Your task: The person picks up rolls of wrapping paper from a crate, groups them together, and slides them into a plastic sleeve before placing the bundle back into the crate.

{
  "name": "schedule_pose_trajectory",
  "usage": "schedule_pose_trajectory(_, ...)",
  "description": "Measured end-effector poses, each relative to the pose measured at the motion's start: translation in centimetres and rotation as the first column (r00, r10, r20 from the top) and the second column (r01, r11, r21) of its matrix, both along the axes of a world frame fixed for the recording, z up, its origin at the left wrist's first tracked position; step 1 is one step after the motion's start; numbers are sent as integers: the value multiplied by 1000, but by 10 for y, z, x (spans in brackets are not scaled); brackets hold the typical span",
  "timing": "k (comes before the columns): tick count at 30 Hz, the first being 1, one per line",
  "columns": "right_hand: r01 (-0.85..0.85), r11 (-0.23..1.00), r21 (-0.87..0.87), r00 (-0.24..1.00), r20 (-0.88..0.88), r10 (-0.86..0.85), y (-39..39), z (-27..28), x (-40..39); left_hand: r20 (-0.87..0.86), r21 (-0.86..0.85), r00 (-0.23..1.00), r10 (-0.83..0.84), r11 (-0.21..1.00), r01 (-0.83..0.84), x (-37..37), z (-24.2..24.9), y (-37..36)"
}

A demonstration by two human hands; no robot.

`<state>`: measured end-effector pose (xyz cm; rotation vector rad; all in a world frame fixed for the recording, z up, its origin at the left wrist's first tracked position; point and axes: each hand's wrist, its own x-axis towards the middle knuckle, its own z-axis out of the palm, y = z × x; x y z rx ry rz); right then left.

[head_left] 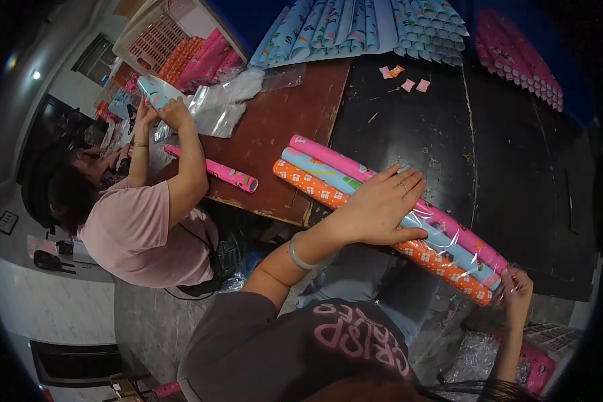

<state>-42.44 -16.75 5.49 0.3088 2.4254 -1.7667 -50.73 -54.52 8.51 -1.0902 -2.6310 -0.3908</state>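
The left hand (387, 206) rests palm-down, open, across three patterned paper rolls (442, 236) (pink, light blue and orange) in clear wrap, over the edge of the black and red-brown counter (409, 127) — the right hand (516, 288) grasps the clear plastic at their end.

three slim paper rolls lie side by side, touching along their length: a bright pink paper roll with small printed figures (328, 157), a light blue paper roll with multicoloured print (309, 166), and an orange paper roll with a white pattern (308, 185). the blue one is in the middle, the orange one nearest the wearer. they slant from upper left to lower right across the near edge of the black tabletop (536, 221). shiny clear plastic film (452, 233) covers their right-hand part, crinkled at that end. their middle stretch is hidden.
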Motion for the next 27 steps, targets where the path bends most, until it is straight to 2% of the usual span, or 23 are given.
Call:
schedule_pose_trajectory(2,11,1000,-1,1000,9,-11,0,-2,11,34,9,999,-28,1000,28,1,2,-2)
schedule_pose_trajectory(4,99,994,-53,992,-76,-103,3,-18,27,47,4,998,-35,999,35,2,4,-4)
schedule_pose_trajectory(5,89,991,-102,989,-109,-100,7,-21,34,56,-4,997,-48,999,48,1,6,-3)
schedule_pose_trajectory(7,271,962,-4,938,-224,-265,5,-16,51,80,-36,996,-33,999,36,1,10,-1)
schedule_pose_trajectory(9,309,912,-270,896,-238,-374,13,-24,69,122,-53,992,-15,998,21,3,15,0)
schedule_pose_trajectory(11,397,865,-307,840,-257,-477,16,-37,82,114,-70,992,-47,996,55,3,16,0)
schedule_pose_trajectory(12,383,819,-427,801,-289,-525,23,-43,84,111,-95,993,-42,994,53,3,17,1)
schedule_pose_trajectory(14,242,684,-688,742,-323,-587,22,-32,88,121,-93,991,-56,993,68,3,17,1)
schedule_pose_trajectory(15,207,681,-703,738,-345,-580,29,-28,91,118,-105,992,-51,992,64,3,16,0)
schedule_pose_trajectory(16,220,682,-697,724,-352,-593,32,-27,96,115,-97,991,-74,992,85,4,16,0)
schedule_pose_trajectory(17,355,793,-495,712,-407,-573,35,-29,101,113,-89,992,-59,994,69,4,16,1)
schedule_pose_trajectory(18,474,841,-262,710,-450,-541,37,-29,104,114,-84,993,-42,995,51,5,17,1)
schedule_pose_trajectory(20,524,835,-168,719,-439,-539,29,-31,100,134,-70,989,-58,995,68,6,24,2)
schedule_pose_trajectory(21,529,839,-127,718,-461,-522,29,-35,97,61,-18,995,-74,997,75,7,31,2)
schedule_pose_trajectory(22,612,791,-9,700,-459,-547,28,-36,97,-15,31,996,-86,996,86,8,35,0)
schedule_pose_trajectory(23,620,784,-14,693,-458,-556,26,-34,95,-20,127,991,-129,983,130,9,35,-5)
schedule_pose_trajectory(25,703,710,-37,529,-641,-556,15,-24,90,-12,89,994,-107,990,108,16,38,-6)
schedule_pose_trajectory(26,629,778,11,579,-675,-458,1,-6,88,-4,55,997,-78,995,78,18,40,-7)
schedule_pose_trajectory(27,631,776,3,578,-669,-467,-13,0,83,-2,44,997,-81,996,81,18,38,-5)
